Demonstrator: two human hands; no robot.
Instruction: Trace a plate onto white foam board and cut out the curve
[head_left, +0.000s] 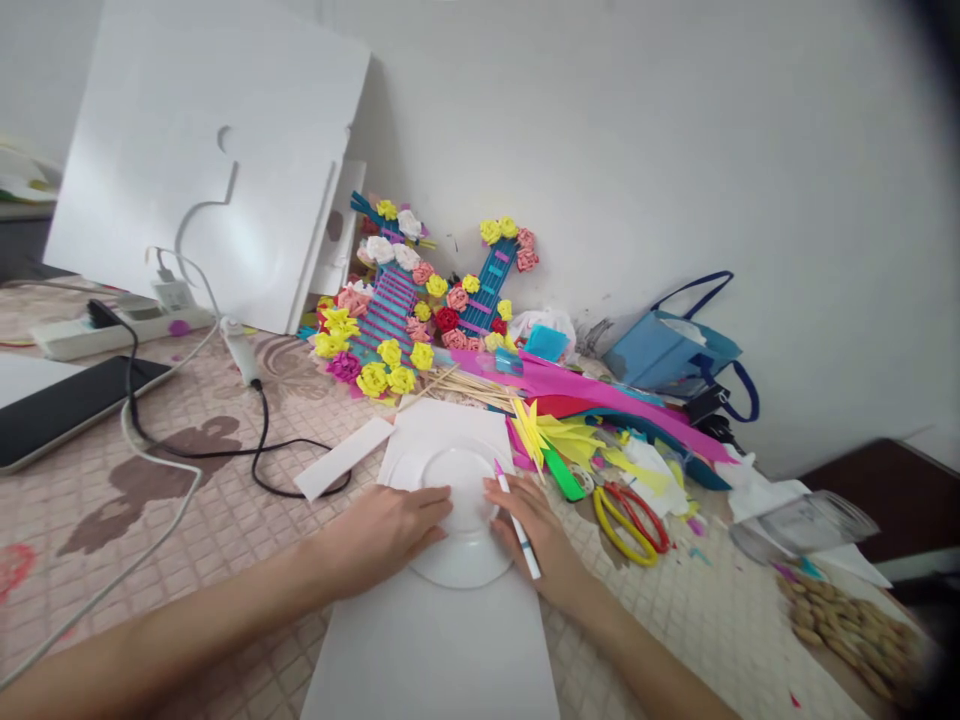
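Pale bare wall (600, 150) rises behind my patterned tablecloth (247, 610), with a big white board (262, 90) leaning against it at the left. Below the board sit a power strip (127, 328) and a dark tablet (82, 408), and a black cable (210, 456) loops across the cloth towards a white strip (345, 457) just left of my work. Two decorations covered in paper flowers, one wider (390, 310) and one slimmer (491, 285), stand near the wall. Thin sticks (465, 385), bright pink paper (607, 385) and yellow scraps crowd the far side. To my right lie a green piece (561, 474), scissors (645, 560) with yellow and red handles, a clear jar (802, 525) on its side and a heap of peanuts (847, 635); a blue bag (667, 350) rests farther back.

Straight before me, a round white plate (459, 555) lies on a long white sheet (435, 650), between my hands. My left hand (409, 525) rests on its left side, fingers stretched out together. My right hand (536, 530) holds a white pen (519, 522), pink end pointing away from me, while its fingertips touch the plate's right side.
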